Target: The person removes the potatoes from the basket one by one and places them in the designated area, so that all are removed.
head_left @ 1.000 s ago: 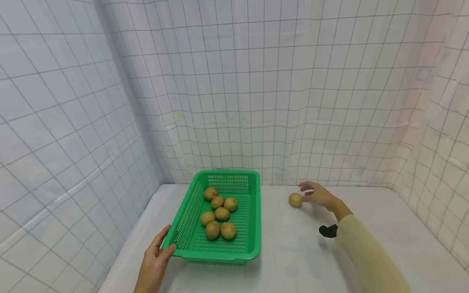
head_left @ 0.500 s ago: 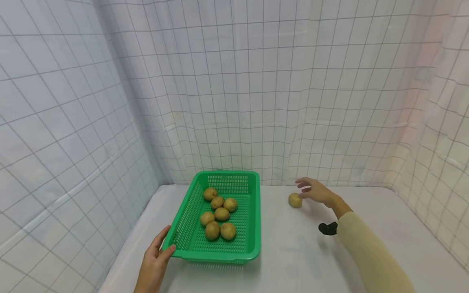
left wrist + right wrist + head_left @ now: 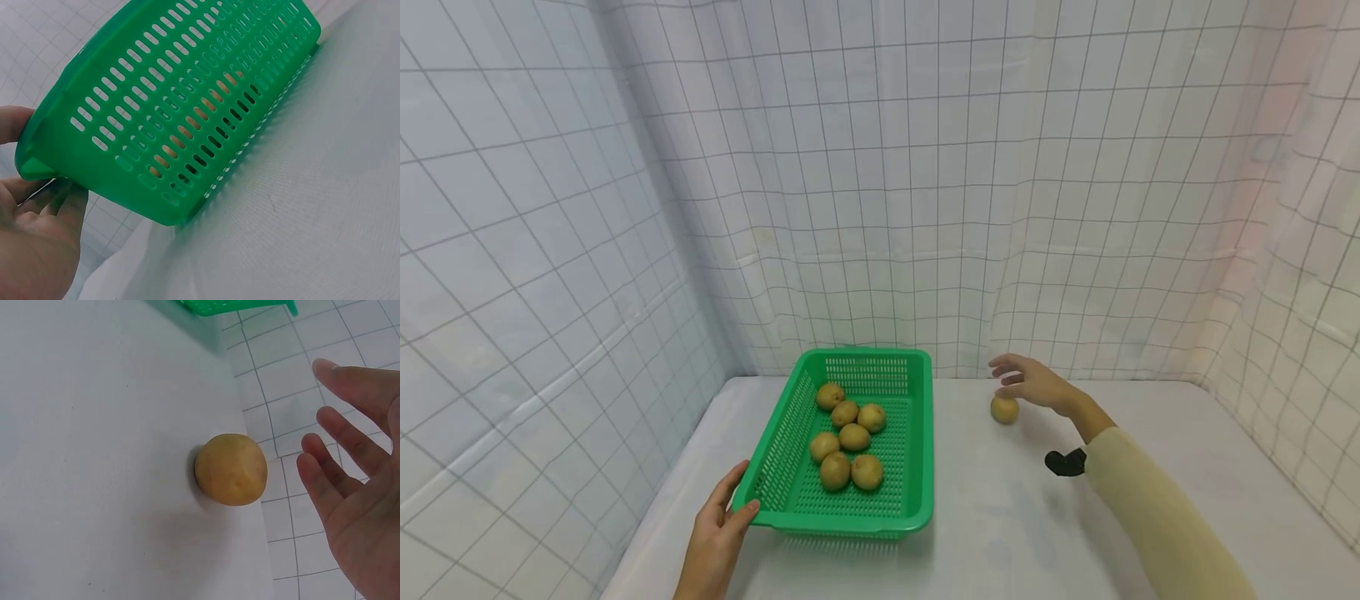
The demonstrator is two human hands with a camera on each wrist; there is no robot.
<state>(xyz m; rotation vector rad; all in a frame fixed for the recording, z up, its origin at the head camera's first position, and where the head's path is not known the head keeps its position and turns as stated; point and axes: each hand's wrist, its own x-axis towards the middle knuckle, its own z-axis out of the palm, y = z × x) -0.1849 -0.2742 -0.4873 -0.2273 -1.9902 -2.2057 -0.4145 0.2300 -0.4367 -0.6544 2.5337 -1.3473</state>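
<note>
A green slotted plastic basket stands left of the middle of the table with several potatoes in it. My left hand grips its near left corner, the thumb over the rim and the fingers around the outside; the left wrist view shows the hand at that rim. One lone potato rests on the table to the right of the basket. Just above and behind it my right hand hovers, fingers spread and loosely bent. In the right wrist view a gap shows between the fingers and the potato.
White cloth covers the table. Grid-patterned white curtains hang at the back and on both sides. A black object shows beside the right sleeve, at the wrist.
My right hand has moved left and slightly away from me, from beside the lone potato to above it. The left hand, the basket and the potatoes stay where they were.
</note>
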